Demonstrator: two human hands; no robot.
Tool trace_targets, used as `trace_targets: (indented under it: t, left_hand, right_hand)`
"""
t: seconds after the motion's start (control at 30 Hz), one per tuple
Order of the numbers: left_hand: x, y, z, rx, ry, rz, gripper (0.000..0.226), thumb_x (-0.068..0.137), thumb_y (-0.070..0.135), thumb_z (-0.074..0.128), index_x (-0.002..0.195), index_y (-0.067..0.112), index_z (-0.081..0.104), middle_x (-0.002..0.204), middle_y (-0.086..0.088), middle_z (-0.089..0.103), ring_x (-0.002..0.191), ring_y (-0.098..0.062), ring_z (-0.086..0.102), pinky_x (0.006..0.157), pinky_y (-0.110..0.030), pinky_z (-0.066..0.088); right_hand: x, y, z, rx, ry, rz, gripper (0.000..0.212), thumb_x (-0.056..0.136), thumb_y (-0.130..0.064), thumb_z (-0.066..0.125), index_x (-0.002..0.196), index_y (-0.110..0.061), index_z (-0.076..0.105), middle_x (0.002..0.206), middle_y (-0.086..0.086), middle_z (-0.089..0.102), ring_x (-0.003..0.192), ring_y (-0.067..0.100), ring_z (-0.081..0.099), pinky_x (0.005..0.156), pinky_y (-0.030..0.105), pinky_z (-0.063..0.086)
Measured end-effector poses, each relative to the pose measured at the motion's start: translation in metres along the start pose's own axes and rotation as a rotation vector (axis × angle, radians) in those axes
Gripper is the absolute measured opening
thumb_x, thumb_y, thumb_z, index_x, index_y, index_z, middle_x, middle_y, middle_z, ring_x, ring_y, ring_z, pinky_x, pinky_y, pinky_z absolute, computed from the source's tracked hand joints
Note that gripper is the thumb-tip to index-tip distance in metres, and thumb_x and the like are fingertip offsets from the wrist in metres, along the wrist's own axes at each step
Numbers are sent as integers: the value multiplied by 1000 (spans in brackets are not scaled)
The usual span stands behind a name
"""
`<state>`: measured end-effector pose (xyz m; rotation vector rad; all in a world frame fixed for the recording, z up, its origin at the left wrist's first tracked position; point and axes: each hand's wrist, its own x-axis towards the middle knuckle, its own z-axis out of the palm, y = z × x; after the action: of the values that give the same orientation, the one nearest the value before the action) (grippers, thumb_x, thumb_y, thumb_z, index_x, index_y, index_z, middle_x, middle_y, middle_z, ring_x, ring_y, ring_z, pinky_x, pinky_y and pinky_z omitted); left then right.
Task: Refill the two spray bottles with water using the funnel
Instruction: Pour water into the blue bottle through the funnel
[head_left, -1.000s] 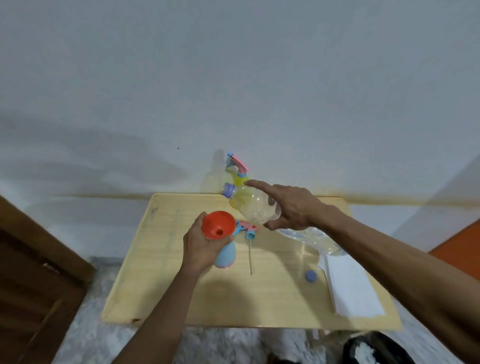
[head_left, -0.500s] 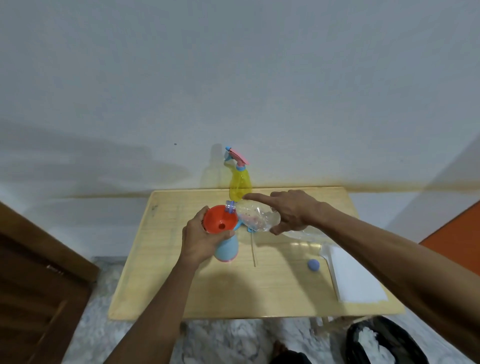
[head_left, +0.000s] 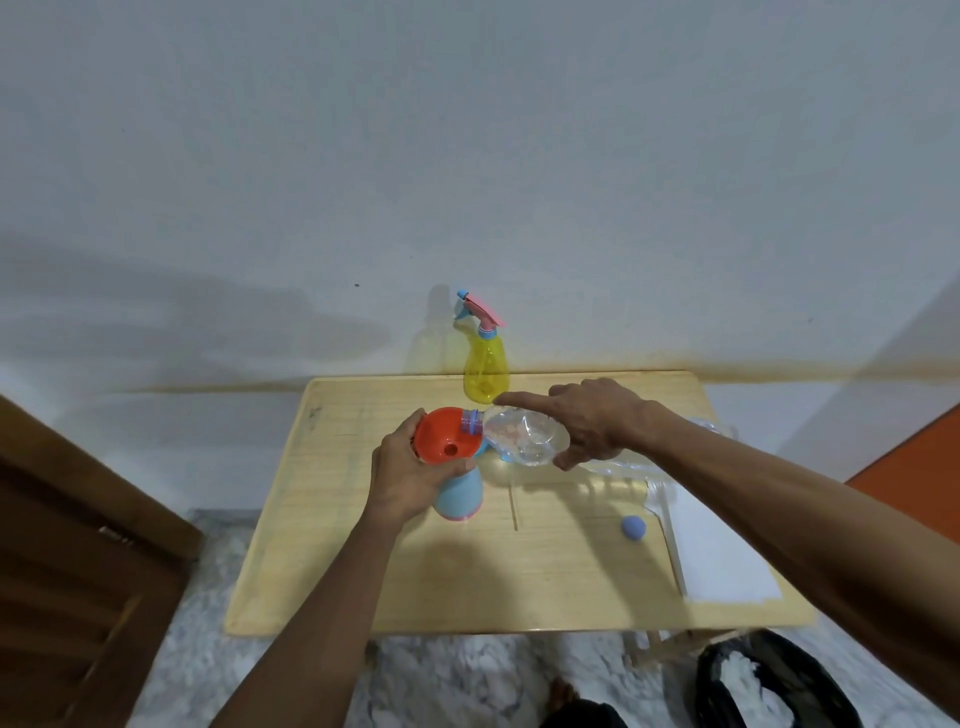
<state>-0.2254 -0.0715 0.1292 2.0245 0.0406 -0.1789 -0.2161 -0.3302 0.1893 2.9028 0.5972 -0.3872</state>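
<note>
Hands work together: left hand (head_left: 410, 475) grips funnel (head_left: 445, 435) on blue spray bottle (head_left: 460, 493); right hand (head_left: 592, 421) tips water bottle (head_left: 524, 435) into it.

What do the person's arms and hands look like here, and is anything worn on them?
Both forearms are bare as far as the frame shows: no sleeves, gloves, watch or bands. The left hand and right hand show no rings that I can make out.
</note>
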Motion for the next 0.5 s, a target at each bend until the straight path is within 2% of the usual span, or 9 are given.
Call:
trace_targets:
  t: [0.13,0.3,0.5]
  left_hand:
    - [1,-3,-1,18,0,0,102,55,38,96,144,19,48,128,1,63,112,-21,61,82,-27,48]
    - [1,-3,-1,31,0,10,98,54,42,95,139,22,52,122,3,65,108,-21,63,78,-25,47]
    - [1,-2,-1,37,1,21,93,56,39,95,138,22,53,120,4,65,108,-20,62,77,-25,48]
  right_hand:
    - [0,0,-1,-15,-4,-1,110,81,-54,75,148,-59,-11,109,3,60,80,27,60,62,33,43]
    - [1,-1,-3,-56,-10,-5,109,81,-53,74,149,-58,-10,109,4,60,83,29,63,63,33,43]
    - [2,-2,-5,-69,-8,-3,109,80,-53,74,148,-58,-10,109,3,61,81,29,64,61,33,42]
